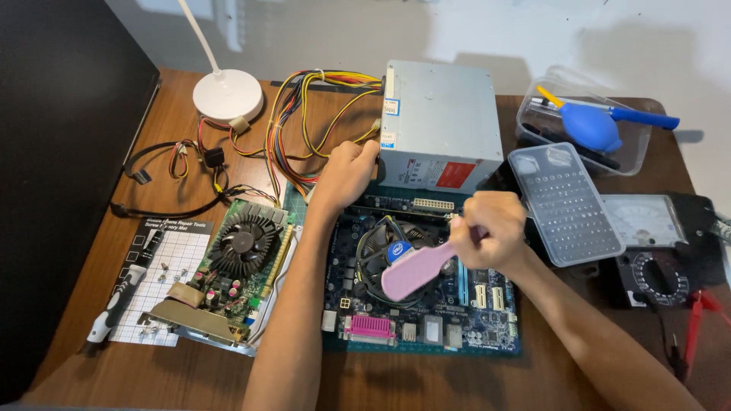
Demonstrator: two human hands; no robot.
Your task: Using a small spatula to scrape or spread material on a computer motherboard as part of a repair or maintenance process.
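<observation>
**Brushing the motherboard fan**

Nearest me, the motherboard [426, 320] lies flat on the desk [152, 373]. The right hand [493, 228] is closed round a pink brush [415, 268], whose head rests over the cooler fan [384, 259] at the board's centre. The left hand [346, 173], at 11 o'clock of the fan, is curled shut against the grey power supply [442, 125]. Light, short strokes outward would suit best, I'd judge. A graphics card [228, 274] sits at 9 o'clock.

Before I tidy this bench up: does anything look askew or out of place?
The graphics card lies tilted, half on the white screw mat. Power supply cables sprawl loose. Nothing looks spilled or broken.
</observation>
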